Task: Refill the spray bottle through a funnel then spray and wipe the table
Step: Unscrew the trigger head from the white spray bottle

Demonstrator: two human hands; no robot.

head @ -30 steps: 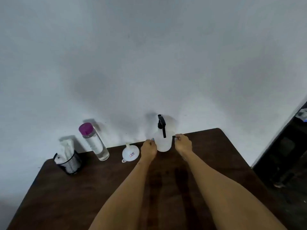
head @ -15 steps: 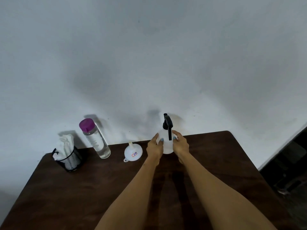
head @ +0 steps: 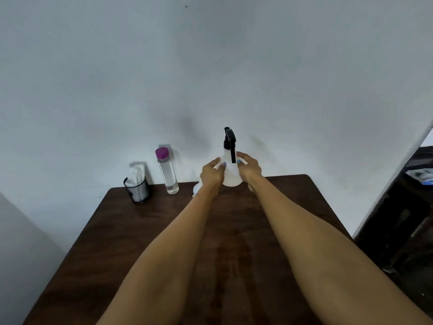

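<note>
A white spray bottle with a black trigger head stands upright at the far edge of the dark wooden table. My left hand grips its left side and my right hand grips its right side, fingers curled round the body. The white funnel lies just left of the bottle, mostly hidden behind my left wrist. A clear water bottle with a purple cap stands further left. A black mesh cup holds a white cloth.
A pale wall rises directly behind the table's far edge. Dark furniture with a blue and white item on it stands to the right of the table. Both my forearms stretch across the table's middle.
Both hands have slid up from the bottle's base to its sides. The camera has shifted, so everything now sits further right and higher in the view.
</note>
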